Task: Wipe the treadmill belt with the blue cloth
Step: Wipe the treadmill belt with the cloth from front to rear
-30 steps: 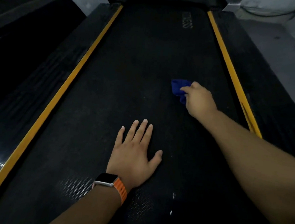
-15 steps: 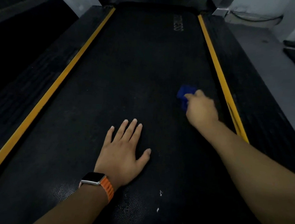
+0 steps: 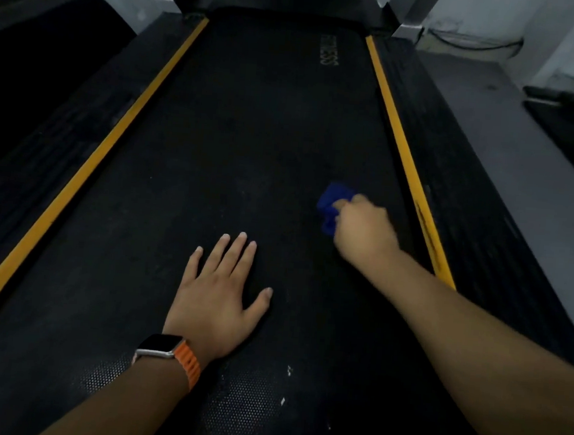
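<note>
Head view, only one avail. Mid-wipe, by the look of it. Right hand point(image 3: 364, 226) closed round bunched blue cloth point(image 3: 331, 203), pressing it onto treadmill belt point(image 3: 251, 128) on the right side of belt, near but not touching yellow edge strip point(image 3: 403, 164). Cloth poking out ahead of and to the left of the knuckles; rest hidden under the hand. Hand a bit blurred, so prob. in motion; direction can't be told.

Left hand point(image 3: 217, 297) flat on belt, fingers spread, holding nothing, apparently bracing body weight. Watch w/ orange strap point(image 3: 172, 352) on that wrist.

White specks point(image 3: 288, 372) on near part of belt, between the two forearms. Faint pale smudges mid-belt too.

Judgement: wiping under way, far from done. Next: keep cloth pressed flat, sweep across belt width, then cover far end near the printed lettering point(image 3: 328, 50) and the near specks. Left hand likely needs shifting to free the patch beneath it.
</note>
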Tool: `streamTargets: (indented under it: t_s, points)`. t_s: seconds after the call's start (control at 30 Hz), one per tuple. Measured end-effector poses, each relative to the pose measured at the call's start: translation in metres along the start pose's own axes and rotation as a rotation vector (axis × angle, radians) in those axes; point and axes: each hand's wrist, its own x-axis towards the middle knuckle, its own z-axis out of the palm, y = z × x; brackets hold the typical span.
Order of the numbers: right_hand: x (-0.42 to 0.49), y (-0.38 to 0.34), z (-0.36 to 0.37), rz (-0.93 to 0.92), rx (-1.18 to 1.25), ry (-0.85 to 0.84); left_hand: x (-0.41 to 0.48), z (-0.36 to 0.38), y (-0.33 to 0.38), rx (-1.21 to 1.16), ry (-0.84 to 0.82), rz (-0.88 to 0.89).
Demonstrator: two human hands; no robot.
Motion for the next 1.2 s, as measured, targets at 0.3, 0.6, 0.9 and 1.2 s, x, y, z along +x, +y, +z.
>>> streamTargets:
  t_s: [0.3,0.6,0.9,1.2]
  points:
    - [-0.024,0.056,-0.017,0.252,-0.152,0.030,0.001,0.002,-0.001,-0.014,0.016,0.002]
    - [-0.051,0.008,-0.009,-0.067,-0.126,-0.054,0.001,0.001,0.000,-0.028,0.013,0.006]
    - [-0.041,-0.049,0.007,0.149,-0.025,0.015,0.003,0.002,0.000,0.007,0.003,0.005]
    - [-0.050,0.049,0.002,-0.068,-0.151,0.059,0.004,0.001,0.000,0.000,-0.011,0.005]
